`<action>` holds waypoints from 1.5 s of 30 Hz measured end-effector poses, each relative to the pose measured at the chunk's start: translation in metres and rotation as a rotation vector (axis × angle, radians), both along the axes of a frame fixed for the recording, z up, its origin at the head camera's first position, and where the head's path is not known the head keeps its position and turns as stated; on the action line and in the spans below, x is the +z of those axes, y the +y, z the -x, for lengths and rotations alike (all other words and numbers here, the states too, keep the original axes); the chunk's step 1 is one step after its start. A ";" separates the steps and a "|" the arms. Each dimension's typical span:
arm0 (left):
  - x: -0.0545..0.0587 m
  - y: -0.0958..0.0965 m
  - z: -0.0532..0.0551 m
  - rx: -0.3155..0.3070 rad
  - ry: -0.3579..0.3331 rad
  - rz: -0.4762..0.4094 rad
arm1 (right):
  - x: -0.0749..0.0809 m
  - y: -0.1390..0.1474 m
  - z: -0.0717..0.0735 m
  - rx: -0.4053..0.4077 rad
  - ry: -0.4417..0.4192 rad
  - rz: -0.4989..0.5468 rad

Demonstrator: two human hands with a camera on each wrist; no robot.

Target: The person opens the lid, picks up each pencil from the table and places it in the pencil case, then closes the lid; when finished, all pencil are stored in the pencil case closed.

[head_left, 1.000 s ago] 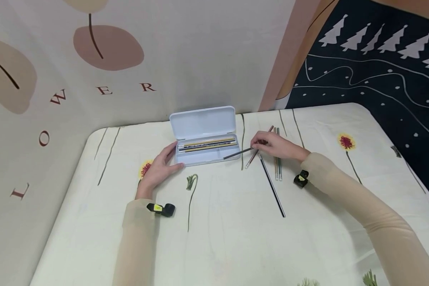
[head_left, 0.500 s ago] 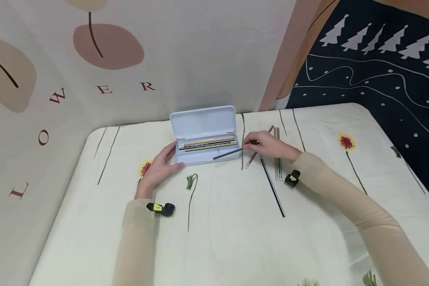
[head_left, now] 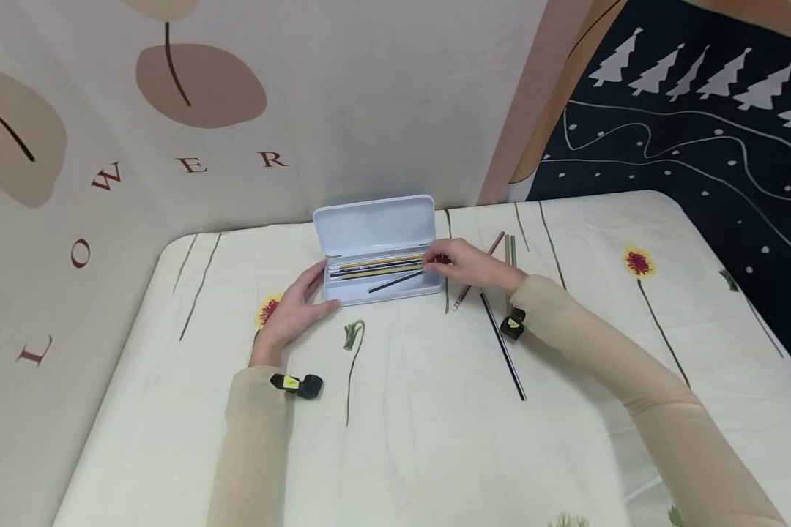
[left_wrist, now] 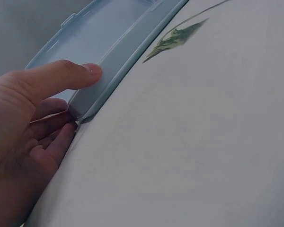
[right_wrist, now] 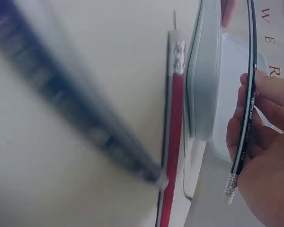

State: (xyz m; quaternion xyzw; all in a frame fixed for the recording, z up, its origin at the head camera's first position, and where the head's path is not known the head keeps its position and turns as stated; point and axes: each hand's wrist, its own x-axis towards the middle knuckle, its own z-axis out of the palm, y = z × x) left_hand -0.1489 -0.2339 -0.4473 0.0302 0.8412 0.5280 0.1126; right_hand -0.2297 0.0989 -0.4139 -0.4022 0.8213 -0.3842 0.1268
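A light blue pencil case (head_left: pixel 376 228) stands with its lid raised at the back of the table. Several pencils (head_left: pixel 376 268) lie side by side along its rear. At the case's left end my left hand (head_left: pixel 295 313) grips the corner; in the left wrist view the thumb (left_wrist: pixel 71 78) presses on the front wall, with the other fingers around the end. My right hand (head_left: pixel 469 263) is over the case's right end and pinches a black pencil with white stripes (right_wrist: pixel 248 111). This pencil slants over the front compartment, its eraser end pointing back past the palm.
Right of the case lie a red pencil (head_left: pixel 497 244), a black striped pencil (head_left: pixel 504 348) and a green pencil (head_left: pixel 513 250) beside a brown one (head_left: pixel 507 249), partly behind the right wrist. A printed cloth (head_left: pixel 395 439) covers the table; a fabric backdrop (head_left: pixel 382 95) rises behind.
My right hand has moved left from the loose pencils to the case, carrying the black pencil over the front compartment. The left hand and case have stayed put.
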 end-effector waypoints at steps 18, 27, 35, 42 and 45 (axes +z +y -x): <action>0.001 0.001 0.001 -0.001 0.000 -0.005 | 0.000 -0.039 0.013 -0.058 -0.065 0.047; 0.002 0.001 0.001 0.004 -0.008 -0.011 | -0.002 -0.069 0.018 -0.074 0.032 -0.018; 0.001 0.000 0.001 0.005 -0.019 -0.017 | 0.001 -0.083 0.015 -0.115 0.045 -0.080; 0.002 0.000 0.000 0.005 -0.023 -0.009 | -0.005 -0.084 0.014 -0.114 0.012 -0.100; 0.001 0.000 0.000 0.006 -0.022 -0.015 | -0.006 -0.083 0.013 -0.115 0.006 -0.095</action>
